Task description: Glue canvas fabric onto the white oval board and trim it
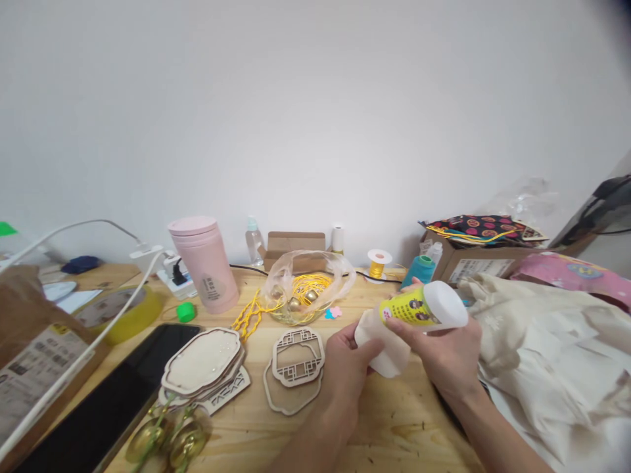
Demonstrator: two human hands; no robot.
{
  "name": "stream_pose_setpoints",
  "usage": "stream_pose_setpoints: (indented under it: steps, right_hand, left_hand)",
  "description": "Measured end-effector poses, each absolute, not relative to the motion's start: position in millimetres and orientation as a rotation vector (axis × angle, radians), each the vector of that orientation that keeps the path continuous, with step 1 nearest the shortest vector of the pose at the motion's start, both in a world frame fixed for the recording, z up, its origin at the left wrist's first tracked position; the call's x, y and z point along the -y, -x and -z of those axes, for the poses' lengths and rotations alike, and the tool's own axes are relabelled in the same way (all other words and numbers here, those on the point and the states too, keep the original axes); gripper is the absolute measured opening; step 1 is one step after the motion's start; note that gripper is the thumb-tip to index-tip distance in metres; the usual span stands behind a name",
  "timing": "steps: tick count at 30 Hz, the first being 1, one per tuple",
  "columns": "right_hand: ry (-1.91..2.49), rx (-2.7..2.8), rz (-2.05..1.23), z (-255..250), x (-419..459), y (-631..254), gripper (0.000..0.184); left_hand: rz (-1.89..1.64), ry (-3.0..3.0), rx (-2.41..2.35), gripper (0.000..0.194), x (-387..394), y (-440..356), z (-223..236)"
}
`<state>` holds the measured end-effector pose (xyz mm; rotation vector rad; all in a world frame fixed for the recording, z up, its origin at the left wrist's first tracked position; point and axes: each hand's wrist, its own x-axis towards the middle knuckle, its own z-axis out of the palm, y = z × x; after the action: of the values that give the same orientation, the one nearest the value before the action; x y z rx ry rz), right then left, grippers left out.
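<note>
My left hand [348, 361] pinches a thin cream-coloured panel [392, 351] by its left side, holding it raised and tilted above the wooden table. In my right hand [456, 351] is a white glue bottle [407, 307] with a yellow label, tipped so its base points right and its other end meets the panel's upper edge. The nozzle is hidden. Left of my hands, a fretwork wooden frame [297, 345] lies over a plain thin outline frame [290, 412]. A stack of cream panels with wooden rims [202, 361] sits farther left.
Yellow cords and gold bells lie in a clear plastic bag [340, 276]. Around stand a pink tumbler [204, 263], green cap [186, 311], black phone [108, 394], yellow tape roll [133, 315], thread spool [378, 263] and cardboard box [473, 263]. Cream cloth [537, 361] is heaped right.
</note>
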<state>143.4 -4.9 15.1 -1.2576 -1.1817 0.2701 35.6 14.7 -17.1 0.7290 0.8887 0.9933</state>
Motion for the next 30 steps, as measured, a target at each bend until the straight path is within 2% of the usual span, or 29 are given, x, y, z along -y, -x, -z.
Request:
stream_pose_setpoints:
  steps: [10, 24, 30]
  right_hand:
    - [1.257, 1.233, -0.338, -15.8, 4.5, -143.8, 0.031]
    - [1.21, 1.098, -0.213, -12.1, -0.9, -149.9, 0.022]
    - [1.207, 1.138, -0.302, -13.8, -0.2, -149.9, 0.024]
  left_hand:
    - [-0.982, -0.744, -0.878, 0.039, -14.6, -35.8, 17.3]
    - [-1.014, -0.728, -0.899, 0.034, -11.0, -36.4, 12.9]
    - [-1.021, -0.711, -0.899, 0.033, -9.2, -36.7, 11.0]
